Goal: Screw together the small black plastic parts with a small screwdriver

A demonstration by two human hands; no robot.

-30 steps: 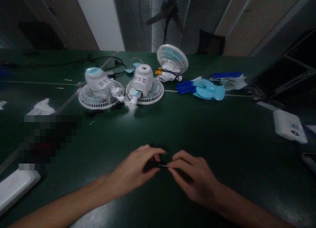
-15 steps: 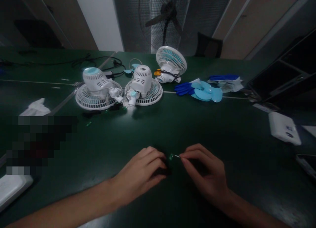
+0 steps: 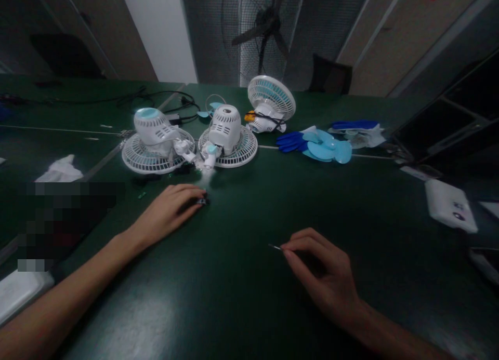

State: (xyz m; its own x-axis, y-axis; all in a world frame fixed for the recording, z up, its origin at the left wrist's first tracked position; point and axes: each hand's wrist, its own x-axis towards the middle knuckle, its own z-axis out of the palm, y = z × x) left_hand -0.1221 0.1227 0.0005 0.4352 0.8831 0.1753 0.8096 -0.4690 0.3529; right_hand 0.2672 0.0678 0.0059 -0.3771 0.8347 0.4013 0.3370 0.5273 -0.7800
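Observation:
My left hand [image 3: 173,209] reaches out over the table in front of the white fans, its fingers closed on a small dark circuit board [image 3: 202,200]. Nearer to me, my right hand [image 3: 323,269] pinches a thin metal pin-like tool [image 3: 275,246] between thumb and forefinger. The tool's tip points left; most of its length is hidden in the hand, so its exact kind is unclear. Just left of the left hand, a small green board [image 3: 142,195] lies on the table.
Two white fans lie grille-down, one at left [image 3: 154,147] and one at centre [image 3: 228,136]. A third fan [image 3: 271,103] leans behind. Blue gloves [image 3: 290,141] and a light-blue fan blade [image 3: 327,146] lie to the right. A white box [image 3: 450,205] stands far right; black cable [image 3: 128,96] runs behind.
My left hand has moved away from the right hand, forward and left towards the fans, carrying the small circuit board from the tool's tip. My right hand has barely moved.

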